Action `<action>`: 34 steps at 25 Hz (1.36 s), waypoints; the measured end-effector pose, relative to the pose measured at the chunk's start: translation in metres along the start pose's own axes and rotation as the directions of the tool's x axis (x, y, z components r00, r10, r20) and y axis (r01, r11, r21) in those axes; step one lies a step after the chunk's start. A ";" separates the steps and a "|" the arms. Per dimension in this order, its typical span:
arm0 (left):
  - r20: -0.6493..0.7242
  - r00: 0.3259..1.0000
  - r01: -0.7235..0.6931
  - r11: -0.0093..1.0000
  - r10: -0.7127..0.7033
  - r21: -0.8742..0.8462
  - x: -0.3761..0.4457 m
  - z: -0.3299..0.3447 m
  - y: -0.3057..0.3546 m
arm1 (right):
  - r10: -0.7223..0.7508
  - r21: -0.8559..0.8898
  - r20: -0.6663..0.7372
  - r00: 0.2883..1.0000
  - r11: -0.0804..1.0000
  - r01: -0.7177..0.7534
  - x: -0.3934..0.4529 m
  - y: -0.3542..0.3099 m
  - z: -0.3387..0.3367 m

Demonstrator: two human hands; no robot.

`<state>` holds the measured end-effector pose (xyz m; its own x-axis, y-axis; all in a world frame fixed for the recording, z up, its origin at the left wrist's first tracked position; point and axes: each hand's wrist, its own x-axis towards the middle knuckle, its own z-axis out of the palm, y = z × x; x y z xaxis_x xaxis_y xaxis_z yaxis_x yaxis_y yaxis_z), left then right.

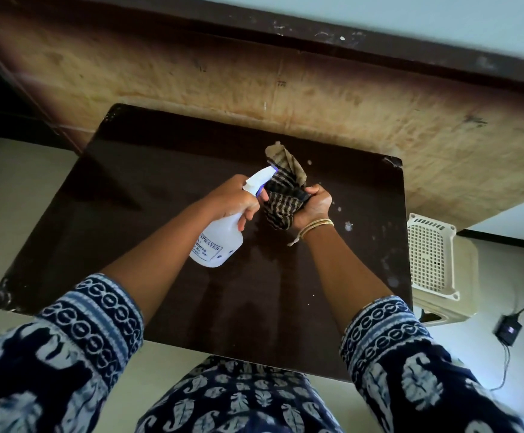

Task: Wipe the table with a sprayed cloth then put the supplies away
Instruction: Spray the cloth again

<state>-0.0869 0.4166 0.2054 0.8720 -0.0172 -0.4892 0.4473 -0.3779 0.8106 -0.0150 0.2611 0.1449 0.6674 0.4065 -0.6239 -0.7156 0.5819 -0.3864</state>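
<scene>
Spray bottle (215, 242) in left grip (234, 200) slants, nozzle toward bunched cloth (282, 189) (right grip (315, 204) clutches it).

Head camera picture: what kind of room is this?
Probably a plain room at home: a dark brown wooden table against a worn tan wall, a cream plastic stool, pale floor.

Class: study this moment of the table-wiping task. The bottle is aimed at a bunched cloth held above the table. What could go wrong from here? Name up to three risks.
1. The spray bottle in the left hand points at a bunched cloth held by the right hand; mist may overshoot, as droplets already dot the table.
2. The cloth stays bunched, so it may wet unevenly.
3. Spray could drift toward the basket beside the table.
</scene>
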 end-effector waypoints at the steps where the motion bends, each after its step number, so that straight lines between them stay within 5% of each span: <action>1: 0.012 1.000 0.018 1.000 -0.019 0.008 -0.001 -0.001 0.001 | -0.008 -0.005 -0.008 1.000 1.000 0.008 -0.001 0.000 0.002; 8: -0.070 0.987 0.149 0.985 -0.143 0.091 0.004 -0.007 -0.003 | -0.025 -0.093 -0.036 0.999 0.995 0.021 -0.001 -0.002 0.010; 17: -0.037 0.988 0.153 0.985 -0.150 0.077 0.004 -0.009 0.001 | -0.063 -0.112 -0.048 0.997 0.992 0.057 0.004 -0.002 0.015; 22: -0.167 0.975 0.162 0.984 -0.148 0.071 0.008 -0.009 -0.002 | -0.051 -0.159 -0.061 0.997 0.986 0.041 0.000 -0.001 0.020; 29: -0.004 0.990 0.140 0.990 -0.140 0.017 0.009 -0.014 -0.003 | -0.046 -0.177 -0.070 0.996 0.984 0.033 0.002 -0.001 0.026; 34: -0.077 0.988 0.140 0.989 -0.137 0.035 0.004 -0.020 -0.005 | -0.062 -0.188 -0.094 0.994 0.981 0.043 0.004 0.001 0.028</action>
<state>-0.0815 0.4374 0.2060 0.8149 0.1058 -0.5699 0.5581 -0.4085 0.7222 -0.0071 0.2829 0.1617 0.6882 0.3016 -0.6599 -0.7118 0.4565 -0.5337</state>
